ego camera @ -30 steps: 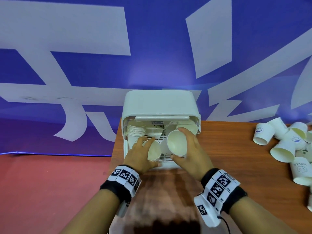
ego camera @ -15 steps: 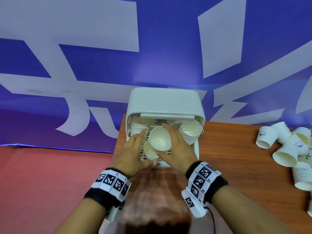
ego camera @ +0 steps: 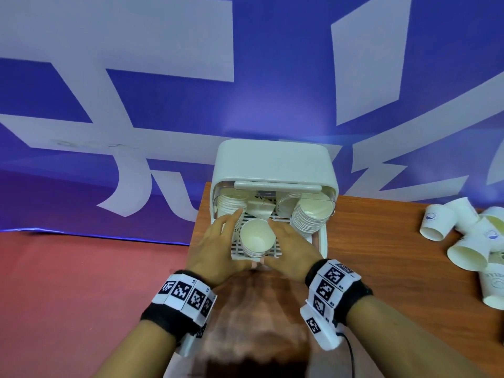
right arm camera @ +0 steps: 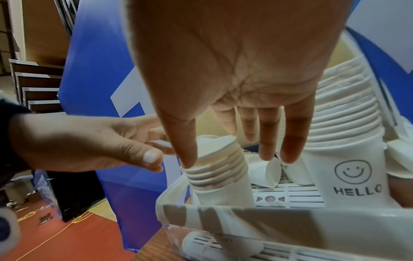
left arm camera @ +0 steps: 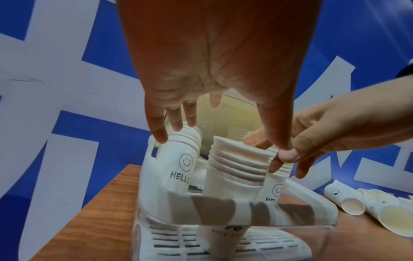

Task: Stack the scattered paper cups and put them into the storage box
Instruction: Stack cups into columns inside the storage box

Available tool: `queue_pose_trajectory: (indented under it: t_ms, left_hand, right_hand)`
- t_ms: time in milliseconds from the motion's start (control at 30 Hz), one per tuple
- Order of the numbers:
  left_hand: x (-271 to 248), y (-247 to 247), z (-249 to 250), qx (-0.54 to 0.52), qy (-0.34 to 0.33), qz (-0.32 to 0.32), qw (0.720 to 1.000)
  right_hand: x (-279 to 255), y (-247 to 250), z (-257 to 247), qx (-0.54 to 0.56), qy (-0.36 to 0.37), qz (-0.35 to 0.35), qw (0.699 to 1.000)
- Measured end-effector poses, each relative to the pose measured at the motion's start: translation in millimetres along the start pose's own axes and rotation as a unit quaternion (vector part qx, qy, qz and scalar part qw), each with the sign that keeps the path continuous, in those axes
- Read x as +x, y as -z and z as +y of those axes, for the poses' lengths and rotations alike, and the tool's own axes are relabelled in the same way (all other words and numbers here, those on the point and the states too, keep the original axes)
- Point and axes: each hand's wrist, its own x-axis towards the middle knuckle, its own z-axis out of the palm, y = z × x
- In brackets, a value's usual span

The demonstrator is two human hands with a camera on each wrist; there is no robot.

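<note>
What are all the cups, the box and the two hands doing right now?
Storage box: lid up, open.
Middle cup stack: upright in the box.
Right cup stack: leaning in the box.
Loose cups: lying on the table.
Left hand: open beside the middle stack.
Right hand: open, thumb touching its rims.

Your left hand [ego camera: 218, 249] and right hand [ego camera: 293, 248] are bare, and so are both forearms — no sleeves reach into the head view. Each wrist carries a black band [ego camera: 166, 319] wrapped with a ring of white tiles [ego camera: 188, 296], every tile printed with a square black-and-white code marker. On your right wrist the white tiles [ego camera: 327, 285] run on down to a white block, and a thin black cable [ego camera: 350, 356] trails from it.
</note>
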Motion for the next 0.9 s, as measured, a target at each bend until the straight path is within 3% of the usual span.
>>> queue_pose_trajectory:
  t_ms: [300, 433, 567, 733, 900]
  left_hand:
    - [-8, 7, 62, 0.063, -0.018, -0.004, 0.998]
    - [-18, -8, 84, -0.009, -0.010, 0.013, 1.000]
    - [-32, -21, 119, 0.010, -0.012, 0.005, 1.000]
    - [-49, -52, 169, 0.020, -0.052, -0.011, 0.998]
    - [-70, -107, 238, 0.011, -0.044, -0.031, 0.998]
  right_hand:
    - [-61, 25, 38, 0.054, -0.002, 0.089, 0.995]
    - [-103, 34, 63, 0.044, -0.037, 0.116, 0.992]
    - [-144, 40, 86, 0.054, -0.056, 0.136, 0.988]
    - [-195, 39, 124, 0.076, -0.062, 0.149, 0.984]
    - [-261, 49, 193, 0.081, -0.062, 0.144, 0.984]
